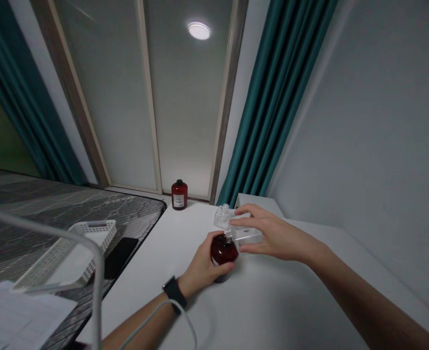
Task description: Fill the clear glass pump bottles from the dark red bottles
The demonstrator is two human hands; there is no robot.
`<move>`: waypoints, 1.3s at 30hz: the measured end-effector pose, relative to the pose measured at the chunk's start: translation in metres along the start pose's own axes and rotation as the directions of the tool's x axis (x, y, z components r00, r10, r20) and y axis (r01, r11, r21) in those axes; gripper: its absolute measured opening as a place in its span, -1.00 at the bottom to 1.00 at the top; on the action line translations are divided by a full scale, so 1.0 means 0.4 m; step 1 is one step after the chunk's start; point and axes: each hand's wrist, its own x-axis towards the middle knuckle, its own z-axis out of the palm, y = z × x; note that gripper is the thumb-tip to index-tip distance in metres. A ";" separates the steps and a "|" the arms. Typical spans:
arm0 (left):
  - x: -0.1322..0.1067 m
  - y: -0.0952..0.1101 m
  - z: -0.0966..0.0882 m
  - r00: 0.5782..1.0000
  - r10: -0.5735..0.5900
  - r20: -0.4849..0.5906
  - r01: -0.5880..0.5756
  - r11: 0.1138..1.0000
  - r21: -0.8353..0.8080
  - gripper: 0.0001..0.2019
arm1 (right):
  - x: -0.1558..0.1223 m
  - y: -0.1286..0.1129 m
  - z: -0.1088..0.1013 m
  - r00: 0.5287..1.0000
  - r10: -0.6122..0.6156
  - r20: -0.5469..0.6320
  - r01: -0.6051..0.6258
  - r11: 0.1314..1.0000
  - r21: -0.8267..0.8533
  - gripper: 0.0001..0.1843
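My left hand (211,262) is wrapped round a dark red bottle (223,250) on the white table (152,265). In my right hand (263,231) is a small clear bottle (248,236), tipped on its side. Its narrow neck meets the mouth of the red bottle; whether anything flows between them is too small to tell. Just beyond my right fingertips stands another clear piece (223,217), perhaps a second clear bottle, partly covered. A second red bottle (179,195) with a black cap and white label stands upright at the table's far edge.
To the left, a white perforated basket (107,238), a black phone-like slab (121,256) and papers (25,316) lie on a grey patterned surface. A pale bent tube (98,282) crosses the front left. Behind are a white box (260,201) and green curtain (265,107).
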 end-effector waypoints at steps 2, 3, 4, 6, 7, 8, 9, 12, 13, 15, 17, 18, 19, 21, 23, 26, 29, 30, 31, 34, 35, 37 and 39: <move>0.000 0.001 0.000 1.000 0.003 -0.002 -0.003 1.000 0.004 -0.31 | 0.000 -0.001 -0.001 1.000 0.002 0.009 -0.002 1.000 -0.008 -0.42; 0.001 0.002 -0.001 1.000 0.007 -0.002 -0.007 1.000 0.003 -0.31 | 0.000 -0.001 -0.002 1.000 0.001 0.014 -0.001 1.000 -0.011 -0.42; 0.001 0.002 -0.001 1.000 0.010 -0.002 -0.010 1.000 0.000 -0.31 | 0.000 -0.002 -0.003 1.000 0.000 0.018 0.000 1.000 -0.012 -0.42; 0.001 0.002 -0.001 1.000 0.016 -0.001 -0.016 1.000 -0.004 -0.32 | 0.000 -0.003 -0.004 1.000 0.002 0.022 -0.002 1.000 -0.012 -0.41; 0.002 0.001 -0.001 1.000 0.018 -0.001 -0.018 1.000 -0.004 -0.32 | 0.000 -0.003 -0.004 1.000 0.004 0.022 -0.004 1.000 -0.010 -0.41; 0.002 0.000 -0.001 1.000 0.019 -0.001 -0.019 1.000 -0.002 -0.32 | 0.000 -0.003 -0.005 1.000 0.005 0.021 -0.005 1.000 -0.008 -0.41; 0.001 0.000 -0.001 1.000 0.018 -0.002 -0.018 1.000 -0.001 -0.32 | 0.000 -0.003 -0.005 1.000 0.006 0.019 -0.005 1.000 -0.007 -0.42; 0.001 -0.002 0.001 1.000 0.011 -0.002 -0.011 1.000 0.000 -0.31 | -0.002 -0.001 -0.003 1.000 0.003 0.015 -0.003 1.000 -0.006 -0.42; 0.001 -0.002 0.001 1.000 0.008 -0.001 -0.008 1.000 -0.001 -0.31 | -0.002 -0.001 -0.003 1.000 0.002 0.013 -0.002 1.000 -0.005 -0.42; 0.000 -0.003 0.001 1.000 0.005 -0.001 -0.005 1.000 0.001 -0.32 | -0.003 0.000 -0.002 1.000 -0.005 0.009 0.005 1.000 0.001 -0.42; 0.001 -0.003 0.001 1.000 0.005 -0.001 -0.005 1.000 0.005 -0.32 | -0.003 -0.002 -0.004 1.000 -0.014 0.004 0.014 1.000 0.013 -0.42; 0.001 -0.003 0.001 1.000 0.006 0.000 -0.006 1.000 0.006 -0.31 | -0.002 -0.003 -0.005 1.000 -0.018 0.004 0.018 1.000 0.018 -0.43; 0.001 -0.003 0.000 1.000 0.010 0.000 -0.010 1.000 0.005 -0.31 | -0.002 -0.004 -0.005 1.000 -0.020 0.004 0.020 1.000 0.022 -0.44; 0.001 -0.003 0.000 1.000 0.020 -0.002 -0.020 1.000 0.005 -0.31 | -0.001 -0.005 -0.007 1.000 -0.020 0.003 0.020 1.000 0.024 -0.47; 0.001 -0.002 0.000 1.000 0.023 -0.006 -0.023 1.000 0.007 -0.31 | -0.001 -0.005 -0.007 1.000 -0.019 0.001 0.019 1.000 0.019 -0.50; 0.000 0.002 0.000 1.000 0.017 -0.013 -0.017 1.000 0.013 -0.31 | -0.001 -0.005 -0.006 1.000 -0.016 0.005 0.016 1.000 0.006 -0.50; 0.000 0.006 0.001 1.000 0.008 -0.011 -0.008 1.000 0.011 -0.32 | 0.001 -0.006 -0.006 1.000 -0.022 0.011 0.022 1.000 -0.007 -0.49; 0.000 0.007 0.001 1.000 0.005 -0.009 -0.005 1.000 0.010 -0.32 | 0.001 -0.007 -0.006 1.000 -0.023 0.013 0.023 1.000 -0.010 -0.49; -0.001 0.008 0.001 1.000 0.004 -0.007 -0.004 1.000 0.010 -0.32 | 0.002 -0.007 -0.007 1.000 -0.022 0.015 0.022 1.000 -0.012 -0.49; -0.001 0.008 0.001 1.000 0.011 -0.012 -0.010 1.000 0.015 -0.32 | 0.002 -0.009 -0.007 1.000 -0.014 0.017 0.014 1.000 -0.013 -0.50; 0.000 0.008 0.001 1.000 0.013 -0.012 -0.013 1.000 0.016 -0.32 | 0.003 -0.009 -0.008 1.000 -0.012 0.017 0.013 1.000 -0.013 -0.50; 0.000 0.006 0.001 1.000 0.012 -0.012 -0.012 1.000 0.017 -0.32 | 0.003 -0.009 -0.008 1.000 -0.012 0.016 0.012 1.000 -0.010 -0.51; 0.000 0.004 0.001 1.000 0.006 -0.010 -0.006 1.000 0.018 -0.32 | 0.004 -0.010 -0.009 1.000 -0.012 0.021 0.012 1.000 -0.006 -0.50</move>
